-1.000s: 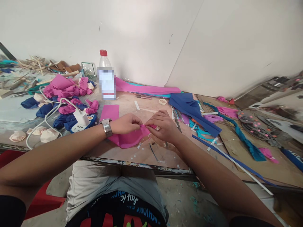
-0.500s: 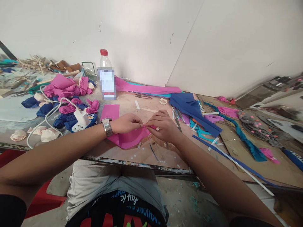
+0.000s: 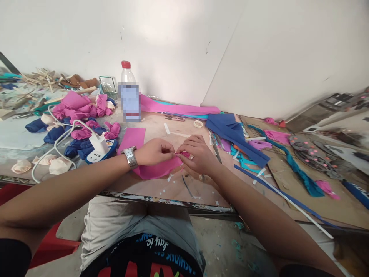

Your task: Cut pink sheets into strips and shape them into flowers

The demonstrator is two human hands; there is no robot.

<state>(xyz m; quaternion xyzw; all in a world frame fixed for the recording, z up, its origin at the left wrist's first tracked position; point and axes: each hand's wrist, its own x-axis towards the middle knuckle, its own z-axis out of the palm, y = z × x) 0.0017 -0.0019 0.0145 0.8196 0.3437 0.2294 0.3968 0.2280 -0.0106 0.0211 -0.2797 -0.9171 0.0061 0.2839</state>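
A long strip of pink crepe-like material (image 3: 157, 170) lies curved across the table in front of me, its right end gathered up between my hands. My left hand (image 3: 155, 151), below a metal watch (image 3: 130, 157), pinches the gathered end between thumb and forefinger. Facing it, my right hand (image 3: 198, 153) closes thumb and fingers on the same end, with a bit of pink showing between them. The fingertips of both hands almost meet, and they partly hide the rolled end.
To the left are pink, blue and cream rosettes (image 3: 79, 105), a white cable and a power strip (image 3: 99, 154). A red-capped bottle (image 3: 127, 77) stands behind. Blue fabric (image 3: 227, 130), a tape ring (image 3: 198, 124) and a white stick (image 3: 300, 207) lie at the right.
The lower curve of the pink strip has drawn up slightly. My fingertips have shifted a little at the gathered end; both hands stay in nearly the same place.
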